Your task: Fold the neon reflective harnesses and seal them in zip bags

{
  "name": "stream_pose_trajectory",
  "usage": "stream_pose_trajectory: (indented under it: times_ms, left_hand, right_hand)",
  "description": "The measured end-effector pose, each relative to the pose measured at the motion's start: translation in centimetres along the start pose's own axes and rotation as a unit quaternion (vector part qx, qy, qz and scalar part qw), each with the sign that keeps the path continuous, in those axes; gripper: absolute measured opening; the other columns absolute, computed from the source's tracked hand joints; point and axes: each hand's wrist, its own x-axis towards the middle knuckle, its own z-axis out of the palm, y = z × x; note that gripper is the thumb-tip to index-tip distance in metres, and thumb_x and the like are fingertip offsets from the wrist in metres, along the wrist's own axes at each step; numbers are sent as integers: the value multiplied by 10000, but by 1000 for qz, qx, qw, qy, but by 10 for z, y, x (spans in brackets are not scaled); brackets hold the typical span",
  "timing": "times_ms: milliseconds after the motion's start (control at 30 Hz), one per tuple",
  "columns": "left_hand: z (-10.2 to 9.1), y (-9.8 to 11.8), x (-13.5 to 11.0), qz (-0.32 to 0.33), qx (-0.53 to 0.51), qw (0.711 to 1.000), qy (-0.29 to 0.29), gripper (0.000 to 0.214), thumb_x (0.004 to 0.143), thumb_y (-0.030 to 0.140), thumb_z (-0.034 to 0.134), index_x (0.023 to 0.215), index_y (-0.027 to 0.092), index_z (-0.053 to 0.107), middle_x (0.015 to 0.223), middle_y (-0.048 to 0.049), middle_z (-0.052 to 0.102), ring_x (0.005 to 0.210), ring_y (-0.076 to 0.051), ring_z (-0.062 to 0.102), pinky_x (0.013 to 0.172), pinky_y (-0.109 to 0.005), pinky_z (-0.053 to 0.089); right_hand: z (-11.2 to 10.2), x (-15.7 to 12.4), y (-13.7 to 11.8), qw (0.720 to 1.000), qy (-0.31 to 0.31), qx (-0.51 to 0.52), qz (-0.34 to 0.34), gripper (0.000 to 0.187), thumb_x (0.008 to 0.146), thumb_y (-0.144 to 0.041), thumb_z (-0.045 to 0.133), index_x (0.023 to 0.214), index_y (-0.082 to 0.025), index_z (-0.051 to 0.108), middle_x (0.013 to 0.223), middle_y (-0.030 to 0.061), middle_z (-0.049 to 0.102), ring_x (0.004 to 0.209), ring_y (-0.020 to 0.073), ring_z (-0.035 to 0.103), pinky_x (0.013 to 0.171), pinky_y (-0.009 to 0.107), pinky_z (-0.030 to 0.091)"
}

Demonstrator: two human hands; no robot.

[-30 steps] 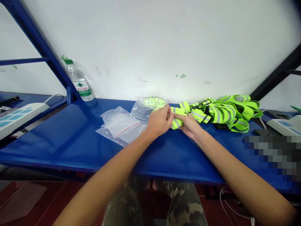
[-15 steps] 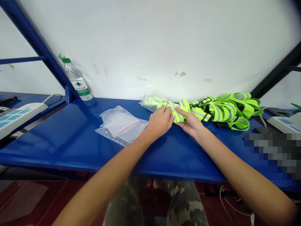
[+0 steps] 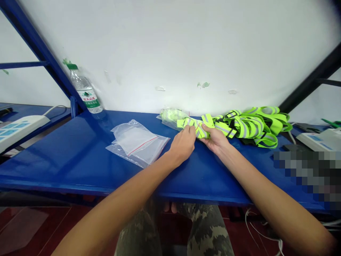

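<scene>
My left hand [image 3: 183,143] is closed, its fingertips pinched at the near left edge of a folded yellow-green reflective strap [image 3: 201,132]. From the other side my right hand [image 3: 217,138] grips the same bundle, thumb on top and fingers underneath. A thin red line crosses the bundle between my hands, like the seal of a clear zip bag; how far a bag covers it I cannot tell. Just behind lies a clear bag [image 3: 172,116] with yellow-green strap inside. To the left, flat clear zip bags [image 3: 141,142] with red seal lines lie overlapping.
A heap of reflective straps [image 3: 250,126] with black buckles lies to the right on the blue table [image 3: 66,156]. A water bottle [image 3: 85,89] stands by the wall at the back left. Power strips [image 3: 23,127] and blue frame bars flank the table.
My left fingers have shifted slightly towards me, showing more of the strap's left end. My right hand keeps its grip. The whole view has shifted a little.
</scene>
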Motion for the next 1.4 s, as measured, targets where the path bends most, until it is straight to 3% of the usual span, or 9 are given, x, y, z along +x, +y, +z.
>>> stream_pose_trajectory:
  times_ms: [133, 233, 533, 767, 933, 1000, 1133, 1267, 1400]
  left_hand:
    - [5, 3, -3, 21, 19, 1000, -7, 189, 978, 142, 356, 1132, 133, 465, 1074, -136, 587, 961, -247, 643, 751, -336, 504]
    - [7, 4, -3, 13, 19, 1000, 18, 188, 995, 175, 333, 1118, 135, 469, 1065, -131, 589, 950, -242, 641, 737, -327, 494]
    - [7, -10, 3, -50, -1, 992, 120, 225, 1025, 261, 303, 1066, 146, 493, 1061, -121, 609, 994, -241, 615, 789, -321, 459]
    - [5, -7, 1, -5, 25, 997, 67, 193, 1000, 218, 342, 1081, 142, 500, 1041, -127, 624, 966, -257, 641, 793, -344, 466]
    - [2, -5, 0, -1, 33, 999, 39, 207, 1000, 234, 341, 1091, 141, 502, 1027, -116, 632, 874, -258, 663, 713, -344, 474]
    - [0, -5, 0, -8, 18, 998, 54, 223, 1015, 254, 317, 1086, 153, 502, 1040, -111, 630, 874, -241, 660, 715, -331, 472]
    - [1, -8, 3, -25, -33, 993, 107, 173, 1001, 247, 363, 1027, 182, 521, 1032, -89, 631, 950, -212, 630, 798, -309, 469]
    - [4, -12, 3, -57, -90, 982, 159, 114, 915, 229, 489, 1020, 197, 520, 1044, -84, 620, 996, -222, 592, 868, -335, 471]
    - [6, -13, 2, -88, -94, 980, 152, 175, 822, 219, 560, 985, 199, 502, 1024, -83, 601, 972, -236, 579, 848, -354, 480]
  right_hand:
    - [3, -3, 1, 999, 48, 8, -7, 254, 796, -86, 693, 1006, -210, 621, 867, 18, 748, 792, 189, 729, 727, 382, 649]
    - [7, -8, 3, 998, 46, -6, -33, 298, 769, -95, 727, 1002, -226, 594, 881, 2, 743, 786, 181, 725, 714, 380, 646]
    - [10, -20, 0, 988, -149, -12, -22, 442, 667, -48, 740, 1002, -257, 541, 1008, -10, 737, 940, 194, 714, 812, 408, 618]
    - [10, -18, -1, 990, -22, -98, -98, 538, 537, -70, 803, 935, -240, 483, 961, -7, 730, 872, 213, 719, 697, 343, 629]
    - [9, -16, 5, 974, -22, -125, -189, 558, 531, -119, 825, 969, -238, 500, 934, -11, 718, 836, 192, 712, 668, 285, 616]
    - [10, -17, 5, 978, -22, -117, -172, 545, 538, -100, 819, 961, -240, 505, 934, -11, 722, 841, 194, 713, 677, 295, 621]
    - [11, -17, 1, 997, -47, -41, -44, 443, 591, -42, 765, 919, -225, 532, 925, 8, 741, 834, 210, 726, 729, 381, 637]
    - [8, -13, -2, 999, -49, -11, -17, 411, 654, -4, 700, 987, -217, 588, 904, 17, 751, 802, 212, 733, 753, 429, 641]
    - [4, -9, -4, 999, -53, 9, 8, 420, 701, 8, 665, 1062, -200, 613, 941, 36, 757, 823, 208, 733, 761, 400, 646]
